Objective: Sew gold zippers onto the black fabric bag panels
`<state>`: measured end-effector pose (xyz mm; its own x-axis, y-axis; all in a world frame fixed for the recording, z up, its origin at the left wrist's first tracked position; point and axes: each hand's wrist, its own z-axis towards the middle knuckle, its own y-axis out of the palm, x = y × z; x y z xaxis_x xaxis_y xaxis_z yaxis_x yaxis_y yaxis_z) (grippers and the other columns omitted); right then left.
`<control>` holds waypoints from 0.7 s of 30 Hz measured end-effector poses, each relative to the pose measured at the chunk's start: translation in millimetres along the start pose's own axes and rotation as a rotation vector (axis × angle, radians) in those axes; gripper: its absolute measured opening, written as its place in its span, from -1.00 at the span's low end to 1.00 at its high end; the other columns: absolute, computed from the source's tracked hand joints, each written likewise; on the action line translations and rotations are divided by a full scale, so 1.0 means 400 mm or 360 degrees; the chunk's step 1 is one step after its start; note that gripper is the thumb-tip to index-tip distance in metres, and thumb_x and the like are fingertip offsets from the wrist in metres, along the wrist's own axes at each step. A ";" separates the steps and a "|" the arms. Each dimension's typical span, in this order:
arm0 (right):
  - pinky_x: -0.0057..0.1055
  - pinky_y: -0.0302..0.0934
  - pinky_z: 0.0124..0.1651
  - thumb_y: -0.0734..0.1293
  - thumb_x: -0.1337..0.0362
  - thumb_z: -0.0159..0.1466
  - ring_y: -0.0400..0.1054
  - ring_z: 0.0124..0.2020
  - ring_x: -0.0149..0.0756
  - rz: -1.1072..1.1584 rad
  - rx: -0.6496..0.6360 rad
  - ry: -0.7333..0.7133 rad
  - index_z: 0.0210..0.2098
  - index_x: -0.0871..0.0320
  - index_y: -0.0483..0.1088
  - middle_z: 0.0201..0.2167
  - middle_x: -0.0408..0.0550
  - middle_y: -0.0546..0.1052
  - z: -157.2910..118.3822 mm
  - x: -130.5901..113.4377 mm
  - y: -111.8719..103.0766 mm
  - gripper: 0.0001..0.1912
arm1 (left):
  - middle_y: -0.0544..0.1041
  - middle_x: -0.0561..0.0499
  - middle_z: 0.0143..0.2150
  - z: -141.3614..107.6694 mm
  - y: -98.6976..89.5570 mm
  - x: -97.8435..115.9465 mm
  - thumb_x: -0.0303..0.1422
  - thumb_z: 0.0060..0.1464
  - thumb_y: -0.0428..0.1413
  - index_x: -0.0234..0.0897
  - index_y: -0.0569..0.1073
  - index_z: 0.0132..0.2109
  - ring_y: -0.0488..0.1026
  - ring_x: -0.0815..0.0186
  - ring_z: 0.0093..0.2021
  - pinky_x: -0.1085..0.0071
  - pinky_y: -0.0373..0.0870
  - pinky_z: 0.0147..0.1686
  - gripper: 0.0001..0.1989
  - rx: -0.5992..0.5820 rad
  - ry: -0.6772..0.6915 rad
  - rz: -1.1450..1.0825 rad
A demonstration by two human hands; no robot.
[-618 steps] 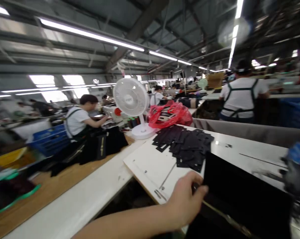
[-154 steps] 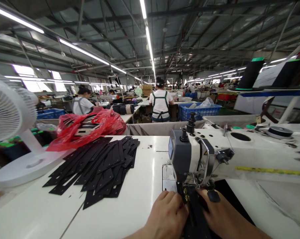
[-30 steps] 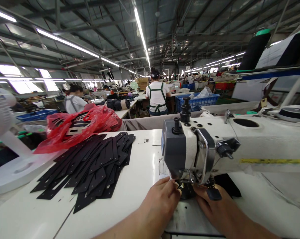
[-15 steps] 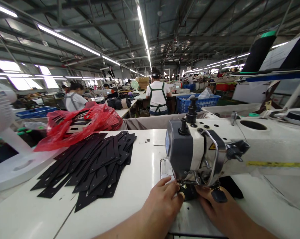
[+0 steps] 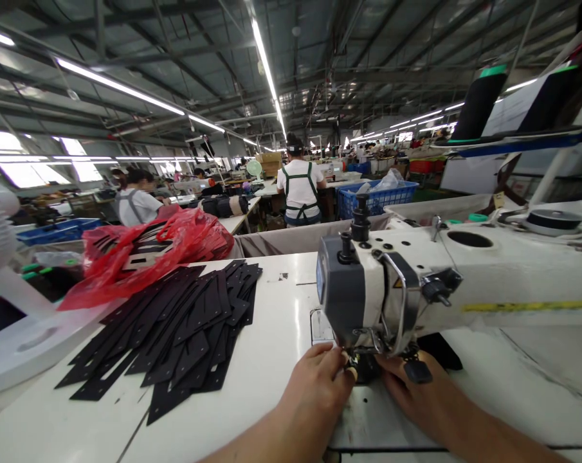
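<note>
A grey and white sewing machine stands in front of me, and both hands are below its head. My left hand is closed, thumb and fingers pressed on the near left edge of a black fabric piece beside the needle area. From the other side, my right hand has its fingers closed at the same piece, partly hidden by the machine's dark hanging pad. More black material shows behind the right hand; whether it is the same piece I cannot tell. The stitching point itself is hidden.
Left on the white table lies a spread pile of black cut strips. Behind it is a red plastic bag, beside a white fan. Thread cones stand at upper right. A co-worker sits ahead.
My view has shifted slightly, so the machine and thread cones appear a little further left. Both hands stay at the black fabric piece with almost the same hold.
</note>
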<state>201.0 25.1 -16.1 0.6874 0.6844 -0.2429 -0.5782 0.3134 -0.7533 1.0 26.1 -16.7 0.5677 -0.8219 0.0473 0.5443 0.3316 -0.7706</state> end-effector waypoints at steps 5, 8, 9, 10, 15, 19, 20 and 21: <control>-0.43 0.36 -0.35 0.09 0.40 0.21 0.45 -0.41 -0.28 -0.0010 -0.0014 0.0041 -0.39 0.16 0.43 -0.46 -0.04 0.52 -0.005 0.014 0.013 -0.72 | 0.47 -0.03 -0.36 0.003 -0.002 0.001 -0.47 0.22 -0.03 -0.34 0.43 -0.28 0.43 0.30 -0.31 0.34 0.43 -0.17 -0.84 -0.0053 -0.0040 -0.0020; -0.41 0.36 -0.32 0.08 0.40 0.21 0.45 -0.39 -0.27 -0.0018 -0.0018 0.0045 -0.40 0.18 0.44 -0.46 -0.02 0.52 -0.004 0.016 0.016 -0.70 | 0.47 -0.03 -0.37 0.002 0.006 -0.003 -0.48 0.21 -0.03 -0.35 0.43 -0.28 0.42 0.30 -0.32 0.34 0.43 -0.19 -0.85 -0.0034 -0.0003 0.0006; -0.42 0.36 -0.32 0.09 0.41 0.21 0.45 -0.39 -0.27 -0.0022 -0.0019 0.0046 -0.41 0.18 0.44 -0.47 -0.02 0.52 -0.003 0.016 0.016 -0.70 | 0.46 -0.02 -0.37 0.002 0.008 -0.005 -0.48 0.21 -0.03 -0.35 0.43 -0.29 0.42 0.30 -0.33 0.34 0.43 -0.19 -0.84 -0.0019 0.0015 0.0011; -0.42 0.36 -0.34 0.09 0.42 0.20 0.45 -0.40 -0.28 -0.0023 -0.0020 0.0045 -0.42 0.18 0.43 -0.47 -0.02 0.52 -0.002 0.015 0.015 -0.71 | 0.46 -0.02 -0.38 0.002 0.010 -0.006 -0.47 0.21 -0.03 -0.35 0.42 -0.31 0.42 0.30 -0.33 0.34 0.44 -0.20 -0.84 -0.0006 0.0024 0.0017; -0.42 0.34 -0.40 0.07 0.45 0.20 0.44 -0.45 -0.27 -0.0028 0.0030 0.0009 -0.43 0.16 0.44 -0.48 -0.01 0.53 0.001 0.006 0.008 -0.68 | 0.48 -0.02 -0.34 -0.001 0.008 -0.008 -0.49 0.17 0.01 -0.34 0.41 -0.31 0.44 0.30 -0.28 0.33 0.42 -0.14 -0.89 -0.0011 0.0005 -0.0063; -0.43 0.33 -0.44 0.02 0.43 0.26 0.42 -0.48 -0.28 -0.0033 0.0081 -0.0045 -0.41 0.15 0.44 -0.49 -0.01 0.52 0.008 0.003 0.005 -0.62 | 0.50 0.00 -0.32 -0.001 0.008 -0.008 -0.52 0.16 0.03 -0.32 0.40 -0.31 0.44 0.33 -0.28 0.37 0.41 -0.10 -0.91 0.0003 -0.0042 -0.0109; -0.44 0.32 -0.44 0.01 0.43 0.26 0.42 -0.49 -0.28 -0.0033 0.0087 -0.0055 -0.41 0.14 0.44 -0.50 -0.01 0.52 0.010 0.003 0.005 -0.61 | 0.50 0.01 -0.33 0.000 0.010 -0.008 -0.52 0.16 0.04 -0.31 0.40 -0.32 0.44 0.33 -0.28 0.38 0.41 -0.10 -0.90 0.0017 -0.0062 -0.0088; -0.44 0.32 -0.44 0.01 0.43 0.27 0.42 -0.49 -0.29 -0.0034 0.0092 -0.0061 -0.40 0.14 0.44 -0.50 -0.01 0.52 0.012 0.003 0.005 -0.61 | 0.50 0.01 -0.34 0.001 0.012 -0.008 -0.51 0.15 0.04 -0.31 0.40 -0.33 0.45 0.33 -0.29 0.38 0.41 -0.11 -0.90 0.0031 -0.0083 -0.0067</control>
<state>198.4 29.6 -15.0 0.6831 0.7016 -0.2028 -0.5889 0.3650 -0.7211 2.1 30.4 -20.5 0.5750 -0.8103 0.1128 0.5799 0.3064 -0.7549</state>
